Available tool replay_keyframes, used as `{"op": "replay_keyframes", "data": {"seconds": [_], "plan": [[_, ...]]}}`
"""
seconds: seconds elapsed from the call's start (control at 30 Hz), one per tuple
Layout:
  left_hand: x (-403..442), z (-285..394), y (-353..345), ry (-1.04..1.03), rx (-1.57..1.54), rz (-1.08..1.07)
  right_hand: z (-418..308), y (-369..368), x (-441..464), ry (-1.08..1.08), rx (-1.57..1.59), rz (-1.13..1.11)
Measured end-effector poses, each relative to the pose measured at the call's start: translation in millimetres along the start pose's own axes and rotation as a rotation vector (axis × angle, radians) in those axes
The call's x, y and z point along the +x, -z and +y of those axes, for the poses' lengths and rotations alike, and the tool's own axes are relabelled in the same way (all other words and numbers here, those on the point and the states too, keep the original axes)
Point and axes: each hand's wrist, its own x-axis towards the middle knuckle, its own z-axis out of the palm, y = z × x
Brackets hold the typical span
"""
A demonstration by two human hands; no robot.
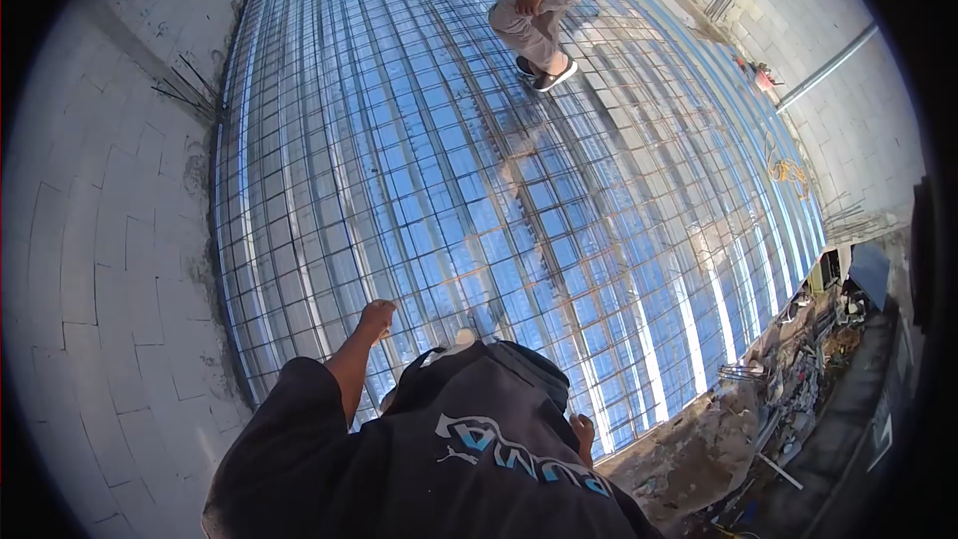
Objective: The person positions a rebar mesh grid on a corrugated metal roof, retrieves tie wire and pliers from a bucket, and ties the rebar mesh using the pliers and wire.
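A dark steel-rod grid [419,155] covers shiny ribbed metal decking [654,379] between grey block walls [120,260]. The left hand [377,319] has its fingers curled closed; the right hand's [583,430] I can't tell. Another person [534,20] stands mid-grid; rubble [768,409] borders the right.

Left hand [377,320] and right hand [583,431]: two, one person's
Co-worker [544,15] over there: just one
Black shoes [555,76] on the co-worker: two
Rebar mesh bars [527,202]: more than I can count
Orange cord tangle [788,173]: one
Grey pole [828,68]: one
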Motion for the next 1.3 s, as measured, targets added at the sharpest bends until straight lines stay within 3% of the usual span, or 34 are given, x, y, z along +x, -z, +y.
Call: {"op": "replay_keyframes", "data": {"seconds": [0.1,0.4,0.57,0.67,0.73,0.8,0.83,1.0,1.07,1.2,1.3], "plan": [[13.5,-17.9,17.9,0.091,-0.223,0.083,-27.8,10.7,26.7,-0.112,0.119,-0.005],[4.9,-98.5,-7.4,0.565,-0.155,0.06,-95.4,35.5,60.0,-0.209,-0.163,-0.087],[19.9,-79.3,-21.9,0.396,-0.083,-0.016,-118.8,25.6,91.4,-0.308,-0.305,-0.21],[52.9,-33.6,-33.6,0.213,0.019,-0.035,-151.7,1.1,141.4,-0.339,-0.349,-0.3],[82.3,11.5,-47.5,0.189,-0.076,0.009,-185.2,-19.7,186.2,-0.356,-0.339,-0.345],[106.8,59.5,-50.4,0.276,-0.317,0.113,-251.3,-38.5,245.0,-0.413,-0.235,-0.322],[89.8,104.6,-52.1,0.151,-0.248,0.074,-292.4,-45.0,269.8,-0.479,-0.16,-0.295],[122.4,293.8,-96.4,0.183,-0.213,0.096,-523.9,-61.5,357.1,0.066,0.155,-0.296],[138.2,347.6,-114.6,0.134,-0.239,0.092,-581.3,-65.0,378.8,0.168,0.247,-0.292],[166.9,426.4,-146.0,0.087,-0.139,0.026,-623.8,-65.5,400.1,0.193,0.266,-0.281],[199.3,445.8,-160.9,0.161,-0.049,-0.021,-601.8,-74.1,415.1,0.031,0.268,-0.238]]}}
